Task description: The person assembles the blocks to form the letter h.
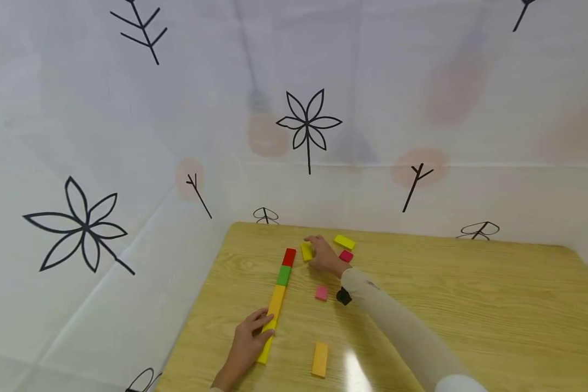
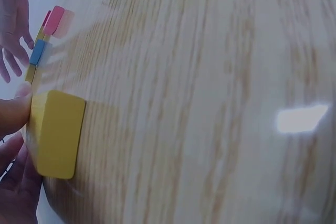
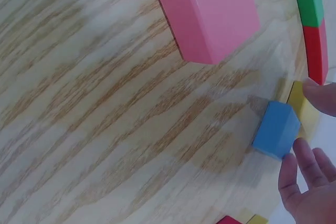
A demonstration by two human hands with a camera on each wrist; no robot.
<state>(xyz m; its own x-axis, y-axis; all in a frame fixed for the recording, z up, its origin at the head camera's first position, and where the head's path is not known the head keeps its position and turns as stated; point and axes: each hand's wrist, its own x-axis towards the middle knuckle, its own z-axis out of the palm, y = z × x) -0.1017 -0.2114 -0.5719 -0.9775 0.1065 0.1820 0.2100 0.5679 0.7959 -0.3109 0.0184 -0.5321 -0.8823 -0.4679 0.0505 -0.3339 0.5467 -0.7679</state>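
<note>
A straight row lies on the table, with a red block (image 1: 289, 257), a green block (image 1: 283, 276), an orange block (image 1: 275, 302) and a long yellow block (image 1: 264, 353). My left hand (image 1: 247, 340) holds the row near where orange meets yellow, thumb on one side and fingers on the other. Beyond the row's red end, my right hand (image 1: 327, 258) reaches over a second yellow block (image 1: 306, 252), thumb and fingertips at its two ends. Beside that block, a blue block (image 3: 276, 128) shows in the right wrist view; the hand hides it in the head view.
A pink block (image 1: 321, 293) stands right of the row, and a loose orange block (image 1: 320, 359) lies nearer. Past my right hand are a crimson block (image 1: 345, 256) and another yellow block (image 1: 344, 242). Patterned white cloth (image 1: 372, 109) hangs behind the table.
</note>
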